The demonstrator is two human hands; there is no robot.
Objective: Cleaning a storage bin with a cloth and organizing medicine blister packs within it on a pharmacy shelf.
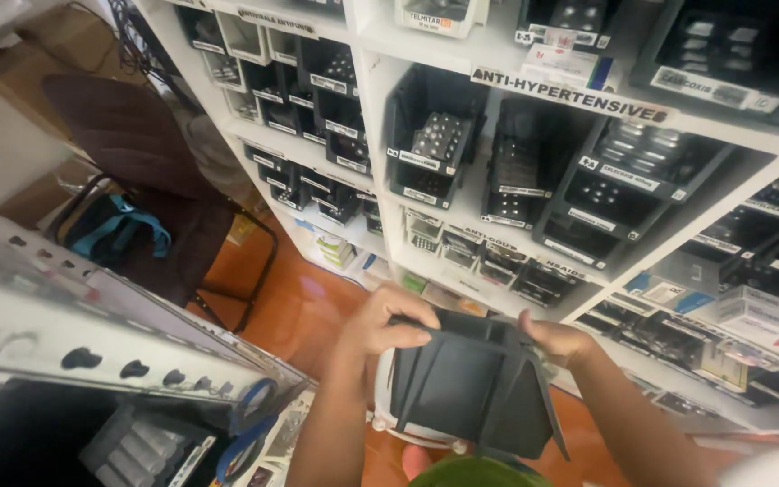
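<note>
Gripped from both sides, black plastic bin [471,383], held low in the middle of the view, underside turned up toward the camera, ribs fanning across its face. Left hand [385,325] clamped over the upper left corner, fingers [407,317] curled across the top rim, thumb tucked against the side, forearm rising from the bottom edge. Right hand [556,343] pinching the upper right corner, fingers hidden behind the rim, forearm slanting in from the lower right. Bin tilted, wider end down, between the two wrists and just above a white rounded object [398,424] peeking out below its left edge.

Sweeping left to right: perforated metal rail [92,347] running diagonally at the near left, dark chair [151,180] with a teal-strapped bag [119,230] on the orange floor [304,302] behind it. Then white shelving [380,99] filling the back and right, packed with rows of matching black bins [430,135], many holding blister packs, labelled strips along the shelf edges. White boxes [759,316] stacked at the far right.
</note>
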